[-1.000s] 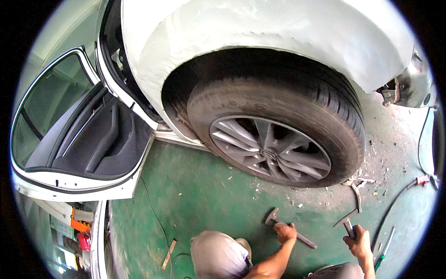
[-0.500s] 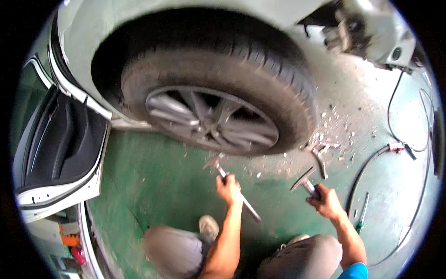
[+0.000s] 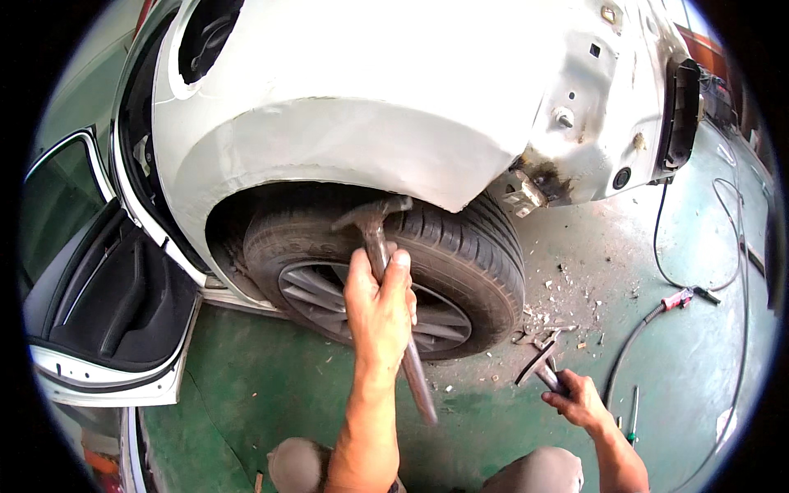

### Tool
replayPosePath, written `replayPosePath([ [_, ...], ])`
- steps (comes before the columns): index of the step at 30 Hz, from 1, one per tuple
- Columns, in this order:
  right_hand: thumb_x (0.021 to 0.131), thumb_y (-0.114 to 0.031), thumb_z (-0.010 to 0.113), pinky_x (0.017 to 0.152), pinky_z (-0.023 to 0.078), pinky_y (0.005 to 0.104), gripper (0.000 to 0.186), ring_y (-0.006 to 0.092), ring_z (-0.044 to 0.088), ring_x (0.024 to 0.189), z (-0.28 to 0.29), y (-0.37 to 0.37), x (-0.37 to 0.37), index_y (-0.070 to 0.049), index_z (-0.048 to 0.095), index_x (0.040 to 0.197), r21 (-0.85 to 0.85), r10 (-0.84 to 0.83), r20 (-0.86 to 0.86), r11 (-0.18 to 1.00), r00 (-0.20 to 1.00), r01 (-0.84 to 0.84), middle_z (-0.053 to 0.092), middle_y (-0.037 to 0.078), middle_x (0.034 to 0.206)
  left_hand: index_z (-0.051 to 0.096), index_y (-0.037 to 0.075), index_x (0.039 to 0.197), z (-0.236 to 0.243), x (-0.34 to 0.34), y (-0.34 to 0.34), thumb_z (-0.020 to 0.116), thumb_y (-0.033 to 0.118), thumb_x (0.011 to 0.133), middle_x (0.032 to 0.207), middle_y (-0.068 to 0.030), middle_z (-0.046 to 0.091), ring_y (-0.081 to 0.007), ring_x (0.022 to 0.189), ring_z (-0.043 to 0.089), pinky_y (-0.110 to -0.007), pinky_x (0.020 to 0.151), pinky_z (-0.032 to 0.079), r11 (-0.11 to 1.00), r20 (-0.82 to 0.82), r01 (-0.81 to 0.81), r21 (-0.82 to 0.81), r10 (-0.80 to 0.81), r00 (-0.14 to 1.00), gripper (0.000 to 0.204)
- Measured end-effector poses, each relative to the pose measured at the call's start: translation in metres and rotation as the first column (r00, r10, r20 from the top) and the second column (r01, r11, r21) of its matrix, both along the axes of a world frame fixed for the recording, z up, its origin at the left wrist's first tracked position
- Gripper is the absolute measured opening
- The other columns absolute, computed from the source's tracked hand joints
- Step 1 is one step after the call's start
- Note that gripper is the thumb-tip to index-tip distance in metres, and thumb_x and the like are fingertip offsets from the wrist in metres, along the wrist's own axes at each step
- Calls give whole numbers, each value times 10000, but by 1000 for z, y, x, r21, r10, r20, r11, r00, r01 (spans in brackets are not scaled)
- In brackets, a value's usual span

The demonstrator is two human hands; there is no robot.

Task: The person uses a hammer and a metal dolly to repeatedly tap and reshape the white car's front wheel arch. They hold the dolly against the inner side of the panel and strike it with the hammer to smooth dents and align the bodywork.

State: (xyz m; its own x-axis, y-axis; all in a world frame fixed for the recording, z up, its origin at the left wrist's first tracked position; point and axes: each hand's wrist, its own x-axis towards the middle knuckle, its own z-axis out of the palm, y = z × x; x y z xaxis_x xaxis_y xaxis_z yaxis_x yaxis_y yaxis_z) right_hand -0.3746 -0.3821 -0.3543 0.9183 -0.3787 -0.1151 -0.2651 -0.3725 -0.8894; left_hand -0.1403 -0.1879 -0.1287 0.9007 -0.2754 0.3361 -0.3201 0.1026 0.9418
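My left hand (image 3: 380, 316) is wrapped round the metal handle of a hammer (image 3: 372, 215), raised in front of the wheel (image 3: 493, 246). The head of this hammer is level with the upper tyre, just below the wheel arch of the white car panel (image 3: 329, 135). Lower down on the right, my right hand (image 3: 581, 401) grips a second hammer (image 3: 538, 368) by its dark grip. This one has a long, thin, slightly curved head and is held over the floor, apart from the car.
An open car door (image 3: 131, 304) stands at the left. Chips and debris (image 3: 567, 304) litter the floor right of the tyre. A hose (image 3: 629, 345) with a red fitting (image 3: 678, 299) and a green-handled screwdriver (image 3: 634, 419) lie at the right. Bare bodywork (image 3: 604, 107) shows at the upper right.
My left hand has lifted its hammer from near the floor up to the upper tyre. The view has tilted up, showing more of the white panel. My right hand still holds its hammer.
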Motion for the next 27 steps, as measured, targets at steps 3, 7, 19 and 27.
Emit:
replayPosePath([
  [3,827,-252,790,526,446,383,355,238,564,533,13,5,1,7,548,849,47,-73,34,996,997,72,570,139,612,510,55,940,14,27,5,639,206,982,675,31,481,-48,468,443,-229,380,357,960,313,-114,254,30,949,203],
  [7,851,-254,770,526,444,367,347,196,556,549,31,19,3,14,550,867,69,-129,55,990,990,125,562,122,618,531,46,851,37,62,11,666,222,952,596,29,460,-67,442,436,-248,380,335,905,379,-134,405,-33,925,244],
  [19,1034,-311,528,614,476,278,371,124,570,688,141,60,48,23,568,1189,426,-160,428,904,889,-42,604,64,862,605,-49,1253,112,118,33,688,198,889,771,-112,642,-190,656,589,-308,651,480,652,435,160,741,-648,625,447],
  [27,1037,-438,501,540,409,246,542,97,507,584,109,95,66,54,544,1261,170,-184,356,977,916,130,571,38,739,638,-36,1165,101,139,24,649,197,895,1052,-272,668,-423,973,638,-410,900,493,701,557,134,701,-655,511,357],
])
